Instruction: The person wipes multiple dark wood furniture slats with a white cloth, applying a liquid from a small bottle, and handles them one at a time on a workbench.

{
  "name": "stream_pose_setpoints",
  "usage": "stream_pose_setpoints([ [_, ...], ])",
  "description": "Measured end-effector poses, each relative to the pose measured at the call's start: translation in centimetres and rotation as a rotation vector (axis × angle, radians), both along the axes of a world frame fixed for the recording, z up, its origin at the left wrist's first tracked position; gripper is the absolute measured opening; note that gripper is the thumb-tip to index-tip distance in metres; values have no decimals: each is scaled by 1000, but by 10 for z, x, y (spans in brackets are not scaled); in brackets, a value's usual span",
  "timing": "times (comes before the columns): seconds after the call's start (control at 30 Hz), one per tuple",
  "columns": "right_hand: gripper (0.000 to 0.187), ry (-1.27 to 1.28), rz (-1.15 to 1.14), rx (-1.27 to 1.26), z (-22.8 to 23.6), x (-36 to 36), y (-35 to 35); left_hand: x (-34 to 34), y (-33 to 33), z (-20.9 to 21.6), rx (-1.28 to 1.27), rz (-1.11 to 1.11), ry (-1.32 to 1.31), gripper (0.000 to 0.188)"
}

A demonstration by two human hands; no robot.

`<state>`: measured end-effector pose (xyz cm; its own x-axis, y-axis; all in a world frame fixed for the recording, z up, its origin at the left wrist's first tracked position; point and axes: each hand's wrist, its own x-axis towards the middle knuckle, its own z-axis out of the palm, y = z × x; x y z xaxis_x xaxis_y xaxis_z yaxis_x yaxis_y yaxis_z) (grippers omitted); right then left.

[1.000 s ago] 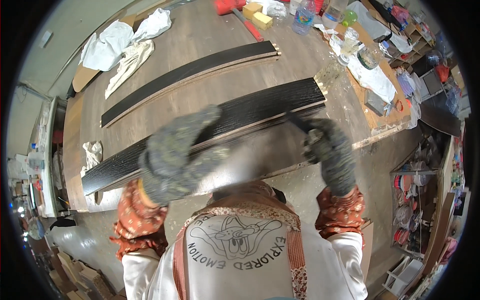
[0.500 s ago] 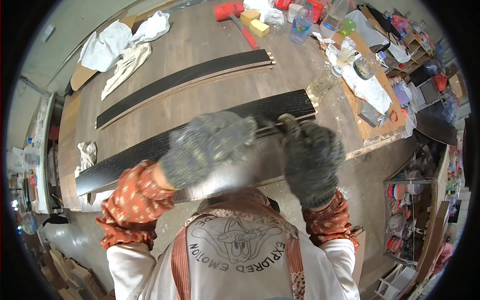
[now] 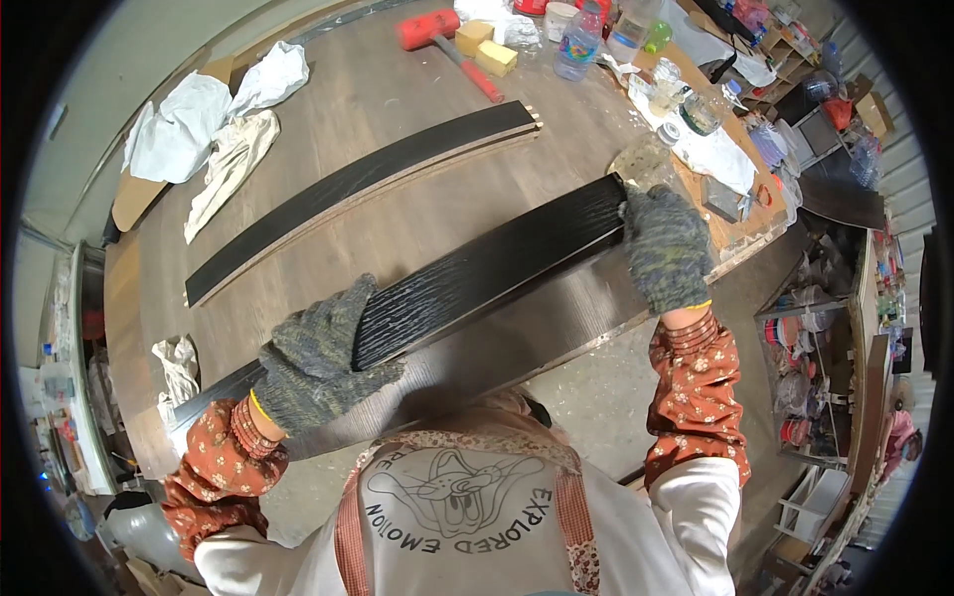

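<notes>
A long black board (image 3: 487, 268) with visible wood grain slants across the front of the table, its near long edge tipped up from the tabletop. My left hand (image 3: 318, 363), in a grey-green knitted glove, is closed round the board left of its middle, with thumb and fingers on opposite long edges. My right hand (image 3: 666, 248), gloved the same way, grips the board's right end and hides its end face. A second black board (image 3: 368, 194) lies farther back, with pale dowel pegs sticking out of its ends.
Behind the boards lie a red mallet (image 3: 452, 55) and yellow sponge blocks (image 3: 495, 58). Plastic bottles (image 3: 576, 45), a jar (image 3: 641, 159) and a white cloth (image 3: 720, 159) crowd the right side. White rags (image 3: 179, 129) lie at the far left of the wooden table (image 3: 298, 159).
My hands have spread apart, the left sliding leftward and the right reaching the board's right end. Both now grip the board, which has tilted. The whole view has shifted slightly.
</notes>
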<state>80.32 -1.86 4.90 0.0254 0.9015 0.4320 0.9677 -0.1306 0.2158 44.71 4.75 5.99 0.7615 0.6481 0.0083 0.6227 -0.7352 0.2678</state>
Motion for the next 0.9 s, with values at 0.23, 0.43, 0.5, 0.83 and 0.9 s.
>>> stream_pose_setpoints([
  [0.23,18,139,-161,-174,9,33,-1,2,0,6,-57,20,1,82],
  [0.43,21,-88,-74,-64,11,-39,0,-2,3,0,-106,15,-15,78],
  [0.5,20,-76,-192,-127,0,-17,2,-6,1,-1,-58,-11,-37,78],
  [0.83,32,173,-165,-183,15,-63,13,-12,7,14,-197,-59,45,80],
  [0.9,31,212,-156,-195,10,-48,14,-25,13,10,-105,-134,-28,86],
])
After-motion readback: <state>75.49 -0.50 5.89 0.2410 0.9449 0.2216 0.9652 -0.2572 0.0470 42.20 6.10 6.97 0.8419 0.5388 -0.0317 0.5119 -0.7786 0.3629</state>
